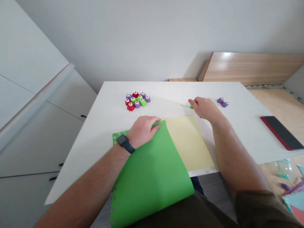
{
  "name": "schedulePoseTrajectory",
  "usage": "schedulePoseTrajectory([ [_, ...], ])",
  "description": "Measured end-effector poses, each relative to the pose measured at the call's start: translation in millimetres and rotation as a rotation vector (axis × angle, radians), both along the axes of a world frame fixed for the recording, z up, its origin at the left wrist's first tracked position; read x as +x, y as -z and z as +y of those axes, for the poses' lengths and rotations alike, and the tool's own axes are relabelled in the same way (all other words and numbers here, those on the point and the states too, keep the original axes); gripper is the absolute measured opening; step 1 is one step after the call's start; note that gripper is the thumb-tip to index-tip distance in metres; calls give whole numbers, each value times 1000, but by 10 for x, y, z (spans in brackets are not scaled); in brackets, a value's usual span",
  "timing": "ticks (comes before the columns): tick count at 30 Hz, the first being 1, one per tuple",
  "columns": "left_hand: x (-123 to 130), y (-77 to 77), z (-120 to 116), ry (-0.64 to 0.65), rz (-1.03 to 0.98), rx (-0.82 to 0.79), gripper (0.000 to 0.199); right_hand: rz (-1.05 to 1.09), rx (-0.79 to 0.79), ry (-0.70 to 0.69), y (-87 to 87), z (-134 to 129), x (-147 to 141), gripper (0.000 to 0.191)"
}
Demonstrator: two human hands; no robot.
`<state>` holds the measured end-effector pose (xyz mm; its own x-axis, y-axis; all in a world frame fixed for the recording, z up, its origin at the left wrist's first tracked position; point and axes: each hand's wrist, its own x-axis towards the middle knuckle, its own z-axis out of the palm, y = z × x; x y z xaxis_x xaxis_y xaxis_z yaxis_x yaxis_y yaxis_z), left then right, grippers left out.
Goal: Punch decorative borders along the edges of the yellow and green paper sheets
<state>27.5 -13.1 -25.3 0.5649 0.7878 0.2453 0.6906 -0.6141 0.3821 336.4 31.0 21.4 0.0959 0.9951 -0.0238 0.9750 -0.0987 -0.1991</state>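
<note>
ok so my left grip (142, 131) is clenched on the top edge of the green paper sheet (147, 186), which curls down off the bench toward my lap, with little punched holes along its border. a light pinch seems best here so the sheet doesn't crease. my right grip (204, 107) hangs loosely curled over a small green punch (191, 107), mostly hidden under my fingers, so i can't tell if i've got hold of it. a pale yellow sheet (187, 142) lies flat right beside the green one. further back on the white bench (83, 164) sit a cluster of red, purple and green craft punches (137, 101) and two purple punches (222, 102). a black and red case (280, 133) lies near the right edge, white cabinets (35, 152) run along the left, and a pale wood panel (251, 68) stands behind.
</note>
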Motion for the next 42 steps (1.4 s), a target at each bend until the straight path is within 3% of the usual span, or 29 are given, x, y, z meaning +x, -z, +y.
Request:
schedulePoseTrajectory([
  [18,-4,13,2,-1,-3,6,26,-46,44,-13,3,-43,-31,55],
  [42,-4,-3,-3,11,-5,-1,25,225,-34,85,18,14,73,55],
])
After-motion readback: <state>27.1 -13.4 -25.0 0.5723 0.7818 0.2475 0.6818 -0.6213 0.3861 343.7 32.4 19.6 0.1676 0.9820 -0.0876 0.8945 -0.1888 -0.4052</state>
